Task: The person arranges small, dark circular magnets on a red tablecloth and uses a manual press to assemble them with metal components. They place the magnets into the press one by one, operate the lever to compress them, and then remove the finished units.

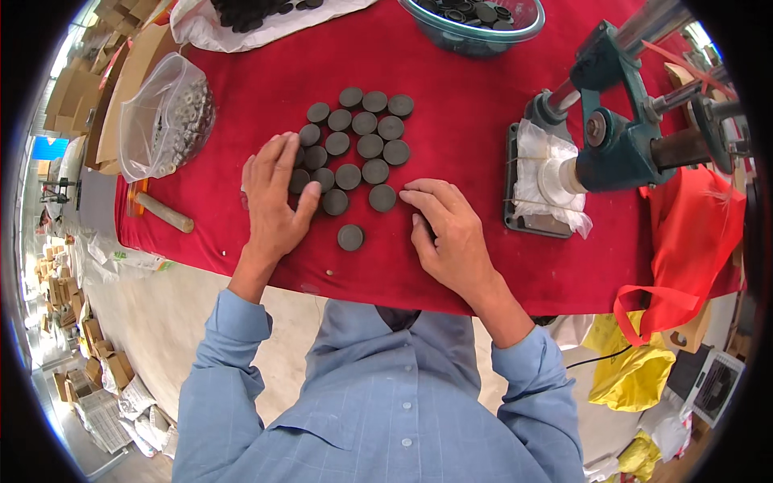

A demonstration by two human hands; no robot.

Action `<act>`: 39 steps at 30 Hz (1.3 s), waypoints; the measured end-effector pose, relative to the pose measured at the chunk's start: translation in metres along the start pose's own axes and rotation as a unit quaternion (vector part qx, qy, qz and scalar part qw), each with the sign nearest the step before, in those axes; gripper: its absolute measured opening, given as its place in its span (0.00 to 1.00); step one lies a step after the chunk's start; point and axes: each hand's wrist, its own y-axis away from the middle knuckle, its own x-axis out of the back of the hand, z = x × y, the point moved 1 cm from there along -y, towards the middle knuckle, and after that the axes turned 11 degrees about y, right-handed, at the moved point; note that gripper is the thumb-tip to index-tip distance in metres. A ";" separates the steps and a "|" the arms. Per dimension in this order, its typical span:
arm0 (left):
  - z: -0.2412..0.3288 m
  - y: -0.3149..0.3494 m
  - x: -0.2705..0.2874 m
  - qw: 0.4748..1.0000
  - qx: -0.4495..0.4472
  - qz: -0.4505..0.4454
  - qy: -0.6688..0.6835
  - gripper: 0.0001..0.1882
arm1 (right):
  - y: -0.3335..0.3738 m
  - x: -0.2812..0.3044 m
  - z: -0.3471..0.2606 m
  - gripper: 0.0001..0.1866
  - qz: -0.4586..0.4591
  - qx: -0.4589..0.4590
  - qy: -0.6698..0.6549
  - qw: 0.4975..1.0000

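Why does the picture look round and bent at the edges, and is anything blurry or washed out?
Head view: the fisheye lens curves the red table edge and leaves black corners; the dark discs and both hands, left hand and right hand, look sharp in even daylight; the top corners by the press are washed out.

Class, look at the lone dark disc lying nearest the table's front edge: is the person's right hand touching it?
Apart. The head view shows bare red cloth between the lone disc and the right hand, whose fingertips lie nearer another disc above it.
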 end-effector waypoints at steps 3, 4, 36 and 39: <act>0.000 0.002 0.005 1.000 0.000 0.012 0.001 0.34 | 0.001 0.000 0.000 0.17 -0.004 -0.006 -0.005 1.000; 0.002 0.003 0.006 1.000 -0.001 0.012 0.008 0.33 | 0.000 0.000 0.000 0.17 -0.005 -0.007 -0.007 1.000; 0.027 0.041 0.007 0.992 0.092 -0.079 0.028 0.62 | 0.004 0.001 0.000 0.41 0.001 -0.024 0.015 1.000; 0.037 0.056 0.009 0.983 0.117 -0.130 -0.052 0.71 | 0.006 -0.005 -0.002 0.53 -0.028 0.002 0.109 0.994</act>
